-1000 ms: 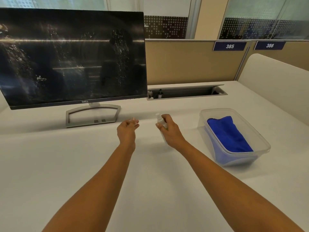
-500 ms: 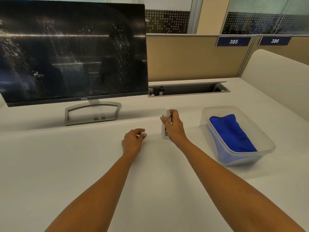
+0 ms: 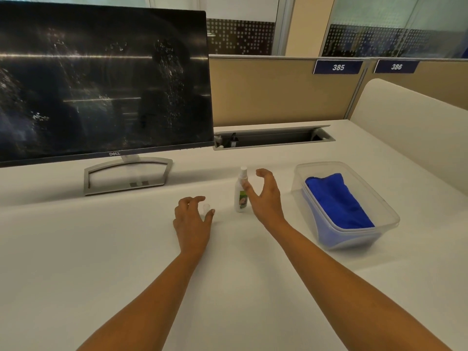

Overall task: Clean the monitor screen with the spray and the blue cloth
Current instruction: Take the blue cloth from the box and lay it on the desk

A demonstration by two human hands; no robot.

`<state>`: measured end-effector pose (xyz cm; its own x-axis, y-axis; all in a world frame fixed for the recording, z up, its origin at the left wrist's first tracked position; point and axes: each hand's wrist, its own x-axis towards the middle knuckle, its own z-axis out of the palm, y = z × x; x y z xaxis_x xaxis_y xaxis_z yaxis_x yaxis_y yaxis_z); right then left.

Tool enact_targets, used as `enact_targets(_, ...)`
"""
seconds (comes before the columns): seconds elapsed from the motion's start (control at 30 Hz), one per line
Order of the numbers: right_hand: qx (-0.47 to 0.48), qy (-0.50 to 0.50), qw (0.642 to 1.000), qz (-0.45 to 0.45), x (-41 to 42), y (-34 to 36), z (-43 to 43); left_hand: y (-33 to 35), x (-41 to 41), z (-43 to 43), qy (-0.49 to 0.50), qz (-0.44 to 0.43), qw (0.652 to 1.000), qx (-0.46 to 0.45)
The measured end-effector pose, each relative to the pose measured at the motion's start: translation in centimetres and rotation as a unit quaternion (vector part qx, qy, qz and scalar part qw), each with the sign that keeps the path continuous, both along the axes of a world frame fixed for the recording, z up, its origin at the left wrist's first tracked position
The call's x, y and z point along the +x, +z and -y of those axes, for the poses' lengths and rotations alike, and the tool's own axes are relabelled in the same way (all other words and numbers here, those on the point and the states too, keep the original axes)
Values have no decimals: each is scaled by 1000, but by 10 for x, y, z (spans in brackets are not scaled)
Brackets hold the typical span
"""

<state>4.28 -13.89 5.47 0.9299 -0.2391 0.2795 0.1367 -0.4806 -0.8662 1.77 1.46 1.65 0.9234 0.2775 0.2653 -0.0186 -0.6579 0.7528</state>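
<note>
Right hand [image 3: 266, 196]: open, fingers spread and curved, holding nothing, just beside the upright spray bottle [image 3: 241, 195]. The thumb overlaps the bottle in this view, so contact cannot be judged. Left hand [image 3: 192, 216]: palm down on the desk [image 3: 101, 262], fingers loosely open. A small clear cap [image 3: 206, 206] stands between forefinger and thumb; it is nearly transparent, and whether a fingertip touches it cannot be made out.

The blue cloth [image 3: 336, 198] lies bunched inside a clear plastic container [image 3: 391, 217] to the right of the right hand. Its lower folds show only dimly through the wall.

The monitor screen [image 3: 101, 79] stands at the far left on a grey open-frame stand [image 3: 126, 176]. It is dark, speckled with droplets and streaks, and its left edge is cut off by the frame.

The desk is white. Behind the bottle is an open cable trough [image 3: 273, 138] whose contents are indistinct. Beige partitions [image 3: 278, 92] carry plates numbered 385 [image 3: 338, 67] and 386 [image 3: 396, 66], with dotted glass panels [image 3: 379, 34] beyond.
</note>
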Motion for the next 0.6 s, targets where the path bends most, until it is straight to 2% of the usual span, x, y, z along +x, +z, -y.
enact_targets(0.17, -46, -141, 980, 134, -11, 26, 41, -3, -14, 27, -74, 31, 994, 78)
enact_targets(0.27, -82, -208, 965, 134, -11, 44, 76, -5, -19, 42, -129, 34, 985, 111)
enact_targets(0.37, -132, -219, 967, 7, -6, 46, 116, -9, -21, 53, -179, 8, 975, 133)
enact_targets(0.47, -206, -156, 952, -163, -5, 41, 145, -15, -23, 56, -216, -41, 957, 191)
enact_targets(0.53, -268, -106, 918, -273, -7, 36, 152, -17, -22, 57, -225, -54, 948, 220)
enact_targets(0.6, -343, -63, 868, -354, -8, 33, 154, -18, -23, 56, -225, -57, 944, 232)
